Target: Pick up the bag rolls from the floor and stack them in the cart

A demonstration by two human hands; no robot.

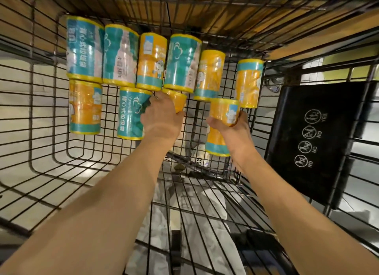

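Both of your hands work inside the wire cart (pixel 205 203), where bag rolls already line the far end of its floor in a row, a second row forming nearer you. Your left hand (pixel 162 116) curls its fingers round an orange roll (pixel 178 100) beside a teal roll (pixel 131 113); your right hand (pixel 233 127) grips another orange roll (pixel 224 110) from below. Set each one snug against its neighbours, axis parallel to the row, and release only once it rests flat on the wires, lest it roll into the gaps.
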